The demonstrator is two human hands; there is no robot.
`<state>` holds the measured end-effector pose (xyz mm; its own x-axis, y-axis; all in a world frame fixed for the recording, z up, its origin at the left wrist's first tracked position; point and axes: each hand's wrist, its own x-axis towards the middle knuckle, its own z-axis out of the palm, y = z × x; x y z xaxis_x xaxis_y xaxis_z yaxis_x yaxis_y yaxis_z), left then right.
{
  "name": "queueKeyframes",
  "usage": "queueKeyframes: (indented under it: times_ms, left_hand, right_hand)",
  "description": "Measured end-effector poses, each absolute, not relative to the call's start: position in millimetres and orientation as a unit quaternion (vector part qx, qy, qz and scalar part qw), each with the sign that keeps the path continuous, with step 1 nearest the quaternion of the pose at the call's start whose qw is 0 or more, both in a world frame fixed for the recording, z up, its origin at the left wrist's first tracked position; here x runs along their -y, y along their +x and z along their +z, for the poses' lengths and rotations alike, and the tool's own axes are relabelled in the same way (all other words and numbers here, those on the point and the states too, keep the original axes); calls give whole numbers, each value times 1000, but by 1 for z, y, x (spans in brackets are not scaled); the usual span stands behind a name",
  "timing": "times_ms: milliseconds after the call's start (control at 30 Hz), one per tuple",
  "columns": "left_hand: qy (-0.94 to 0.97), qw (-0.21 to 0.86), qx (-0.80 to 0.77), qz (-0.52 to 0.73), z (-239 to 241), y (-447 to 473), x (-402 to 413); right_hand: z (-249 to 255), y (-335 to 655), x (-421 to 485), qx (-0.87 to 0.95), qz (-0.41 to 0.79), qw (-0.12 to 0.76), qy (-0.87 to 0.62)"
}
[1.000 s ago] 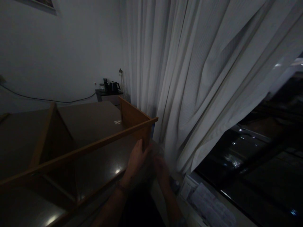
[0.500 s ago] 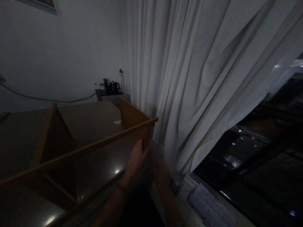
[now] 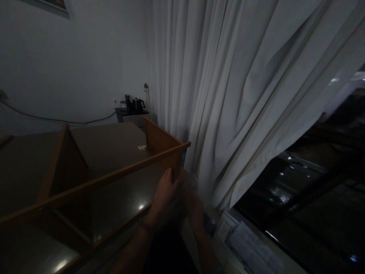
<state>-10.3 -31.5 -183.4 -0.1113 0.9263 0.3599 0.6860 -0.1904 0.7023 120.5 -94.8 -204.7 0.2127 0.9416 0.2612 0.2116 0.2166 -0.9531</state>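
A brown wooden frame with upright boards (image 3: pixel 119 173) lies on a grey, glossy panel (image 3: pixel 114 199). My left hand (image 3: pixel 164 190) is closed at the near right corner, beside the end board (image 3: pixel 164 140). Its thumb and fingertips come together in front of that board, and what they hold is too dark to make out. My right hand (image 3: pixel 194 205) is just to the right, a little lower, its fingers smeared by motion. Between and above the hands shows a faint, see-through blur that I cannot identify.
White curtains (image 3: pixel 211 95) hang close on the right. A black kettle (image 3: pixel 138 104) stands on a small cabinet (image 3: pixel 132 113) in the far corner. A cable (image 3: pixel 57 120) droops along the wall. Papers (image 3: pixel 252 247) lie low at right, by dark glass (image 3: pixel 310 198).
My right hand has shifted slightly upward and turned a little. My left hand stays in the same place, and the wooden frame has not moved.
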Motion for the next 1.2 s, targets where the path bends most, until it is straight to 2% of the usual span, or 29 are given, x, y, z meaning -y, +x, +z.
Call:
queueKeyframes:
  times_ms: [267,867,1200]
  left_hand:
    - [655,142,-610,424,-185,-11,31]
    - [655,137,-613,419,-181,-10,33]
    - [654,145,-620,408,-180,-10,34]
  right_hand:
    - [-211,118,92,611,216,553,-524]
    - [-212,122,83,491,371,568,-546]
    - [-214,123,93,588,326,543,-503]
